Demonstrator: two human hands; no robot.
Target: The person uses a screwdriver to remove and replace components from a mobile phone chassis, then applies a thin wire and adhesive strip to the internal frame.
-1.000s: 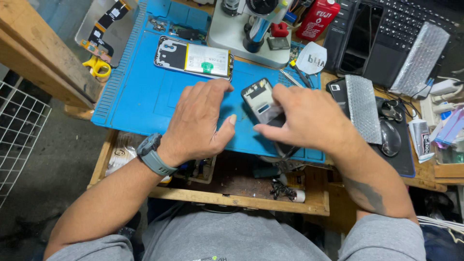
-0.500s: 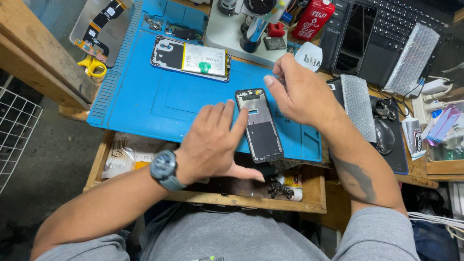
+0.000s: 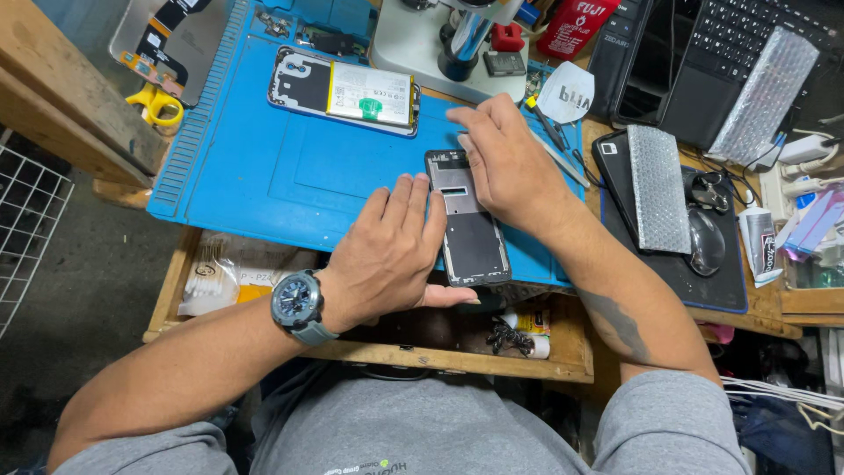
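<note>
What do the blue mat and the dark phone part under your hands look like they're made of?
The blue mat looks like soft matte rubber or silicone: it has moulded ridges along its left edge and shallow recessed panels. The phone frame, which the left hand and right hand both touch, seems to be a dark plate edged in grey metal or plastic; its faint sheen leaves that open.

phone frame (image 3: 470, 230): right edge under right hand (image 3: 510, 167) | microscope (image 3: 457, 35): top cropped
</note>
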